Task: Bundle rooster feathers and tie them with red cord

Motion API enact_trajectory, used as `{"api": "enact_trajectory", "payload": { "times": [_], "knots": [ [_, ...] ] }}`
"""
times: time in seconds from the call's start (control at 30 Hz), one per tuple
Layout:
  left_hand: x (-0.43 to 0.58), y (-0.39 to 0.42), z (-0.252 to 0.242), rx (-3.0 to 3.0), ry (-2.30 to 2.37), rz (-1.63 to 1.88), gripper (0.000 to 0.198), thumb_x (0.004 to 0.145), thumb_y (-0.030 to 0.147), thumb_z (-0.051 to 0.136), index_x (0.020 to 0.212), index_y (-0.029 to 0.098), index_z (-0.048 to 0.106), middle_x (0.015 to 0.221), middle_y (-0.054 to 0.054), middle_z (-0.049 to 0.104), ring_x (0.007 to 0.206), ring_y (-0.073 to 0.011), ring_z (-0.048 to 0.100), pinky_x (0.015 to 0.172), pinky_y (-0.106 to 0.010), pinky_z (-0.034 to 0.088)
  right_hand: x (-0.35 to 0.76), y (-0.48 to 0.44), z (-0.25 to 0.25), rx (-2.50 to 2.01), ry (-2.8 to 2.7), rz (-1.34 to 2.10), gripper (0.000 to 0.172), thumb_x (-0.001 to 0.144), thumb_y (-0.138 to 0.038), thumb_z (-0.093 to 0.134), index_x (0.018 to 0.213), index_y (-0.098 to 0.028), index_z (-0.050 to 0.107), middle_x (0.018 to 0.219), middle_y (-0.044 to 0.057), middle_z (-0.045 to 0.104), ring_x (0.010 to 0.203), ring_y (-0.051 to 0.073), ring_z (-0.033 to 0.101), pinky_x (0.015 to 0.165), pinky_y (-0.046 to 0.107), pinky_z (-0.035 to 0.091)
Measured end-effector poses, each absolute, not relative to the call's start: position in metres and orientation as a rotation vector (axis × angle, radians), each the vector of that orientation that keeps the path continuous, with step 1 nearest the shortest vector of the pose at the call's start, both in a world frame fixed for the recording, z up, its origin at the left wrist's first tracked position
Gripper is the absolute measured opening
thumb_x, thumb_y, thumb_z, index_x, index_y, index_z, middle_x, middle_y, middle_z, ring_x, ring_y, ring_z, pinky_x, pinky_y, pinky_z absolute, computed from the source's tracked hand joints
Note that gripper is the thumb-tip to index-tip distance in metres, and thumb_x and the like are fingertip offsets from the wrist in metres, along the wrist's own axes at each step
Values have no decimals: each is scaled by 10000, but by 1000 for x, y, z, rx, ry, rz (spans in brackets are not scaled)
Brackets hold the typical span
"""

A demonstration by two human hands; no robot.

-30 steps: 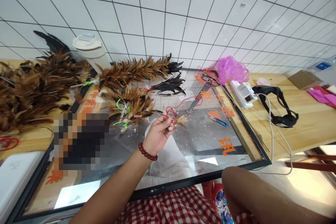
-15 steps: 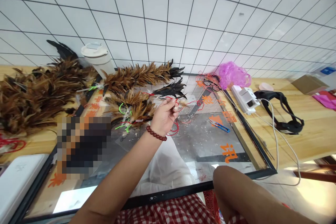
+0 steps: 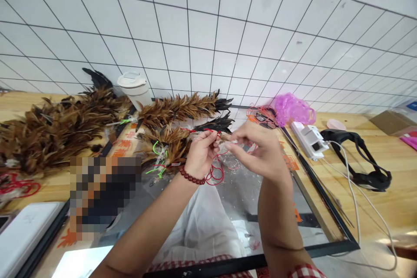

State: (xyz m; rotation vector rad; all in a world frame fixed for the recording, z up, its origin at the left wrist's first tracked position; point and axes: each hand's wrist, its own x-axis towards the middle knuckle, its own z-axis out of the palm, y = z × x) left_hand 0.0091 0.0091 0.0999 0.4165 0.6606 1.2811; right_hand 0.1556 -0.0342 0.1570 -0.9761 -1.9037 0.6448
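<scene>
My left hand [image 3: 203, 152], with a dark red bead bracelet [image 3: 192, 177], is closed in a pinch on a thin red cord [image 3: 215, 174]; the cord's loops hang below the fingers. My right hand [image 3: 260, 150] has come in from the right, thumb and forefinger tips nearly together. Whatever it grips there is too small to make out. A small tan feather tuft [image 3: 224, 137] shows between both hands. Just behind lie black feathers [image 3: 215, 122], and to the left sits a brown feather bundle [image 3: 169, 139] with green ties [image 3: 160, 169].
Feather garlands [image 3: 182, 108] lie along the wall beside a white lidded cup [image 3: 135, 89]. A large feather pile [image 3: 58, 130] covers the left. Rightward are a pink plastic bag [image 3: 295, 109], eyeglasses [image 3: 266, 119], a power strip [image 3: 308, 139] and a black strap headset [image 3: 356, 156]. A black-framed glass panel [image 3: 202, 267] lies underneath.
My right arm has swung up from the lower right, bringing that hand beside the left one. My left hand keeps its pinch on the red cord. The blue thread snips are no longer visible.
</scene>
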Motion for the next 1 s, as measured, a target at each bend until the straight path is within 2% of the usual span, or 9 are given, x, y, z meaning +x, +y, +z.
{"api": "enact_trajectory", "payload": {
  "times": [0.13,0.23,0.37,0.47,0.6,0.67,0.73,0.9,1.0],
  "knots": [
    [2,4,107,371,631,1304,220,649,140,764,755,138,571,637,27,564,530,-50,503,467,-161,370,142,-7,155,-908,-2004,505,92,793,-303,667,855,-236,653,822,33,643,799,182,578,758,325,466],
    [0,1,109,327,644,1312,215,649,122,762,754,138,576,659,25,579,543,-50,518,472,-160,378,134,-3,141,-918,-1992,547,112,814,-327,644,874,-232,649,830,33,650,784,178,584,726,310,472],
    [-3,1,108,322,686,1264,222,634,126,778,755,130,592,652,24,587,544,-45,518,478,-155,372,134,0,133,-972,-1903,556,149,869,-313,548,808,-222,648,779,29,646,733,162,580,705,298,462],
    [-5,3,108,376,701,1279,231,621,152,790,770,127,615,711,3,632,571,-51,531,495,-165,377,145,5,132,-1031,-1824,572,204,865,-364,544,749,-218,627,726,30,624,702,165,561,683,303,457],
    [-10,6,107,537,806,1479,243,619,169,793,821,145,662,852,-23,693,717,-77,601,636,-184,443,165,8,131,-1029,-1752,753,259,833,-452,595,731,-214,600,684,16,573,642,144,512,603,269,436],
    [-12,7,105,694,839,1415,198,635,209,789,784,130,684,838,-49,706,769,-109,621,687,-205,458,170,9,131,-963,-1753,835,278,827,-473,607,742,-209,593,693,10,557,649,137,505,602,260,428],
    [-13,7,104,813,827,1234,203,649,271,787,742,112,700,770,-62,706,713,-123,619,657,-218,459,171,12,131,-879,-1783,904,293,834,-487,600,751,-206,584,705,9,553,667,135,510,621,261,433],
    [-14,7,106,808,698,917,330,655,414,778,757,108,708,649,-58,682,457,-80,522,453,-202,391,165,22,130,-763,-1888,1149,273,876,-456,561,800,-195,561,717,7,562,637,126,542,624,271,463],
    [-17,7,107,766,661,816,346,652,415,784,793,109,705,647,-78,685,436,-90,530,407,-196,371,165,26,129,-759,-1929,1103,245,886,-426,558,813,-192,565,745,10,566,672,126,547,652,270,467]
  ]
}}
